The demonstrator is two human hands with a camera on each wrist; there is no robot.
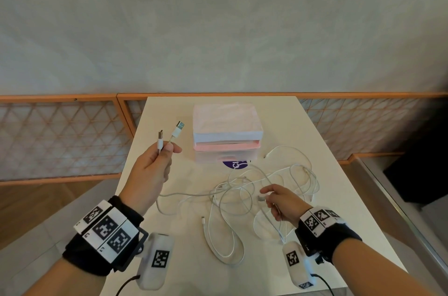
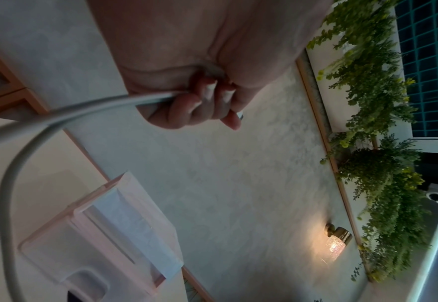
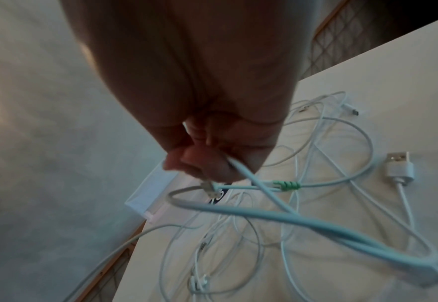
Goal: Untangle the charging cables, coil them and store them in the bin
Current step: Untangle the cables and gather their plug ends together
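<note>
2 USB plugs point(image 1: 169, 133) stick up from the left hand point(image 1: 151, 169), whose grip pinches both cables. Right hand point(image 1: 282, 202), low over the worktop point(image 1: 327, 174), pinches a connector from the tangled cables point(image 1: 244, 189) beneath it; bin point(image 1: 226, 135) beyond.

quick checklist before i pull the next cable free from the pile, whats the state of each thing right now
1. Left hand grips two USB plugs, raised off the table: ok.
2. Right hand pinches a small connector low over the tangle: ok.
3. Cables separated: not ok, the loops cross each other on the table.
4. Which strand runs to the held plugs: cannot tell, they vanish into the pile.
5. Bin ready to receive coils: cannot tell, it stands at the far end of the table and its opening is unclear.
6. Any cable coiled: not ok, none is coiled yet.
</note>
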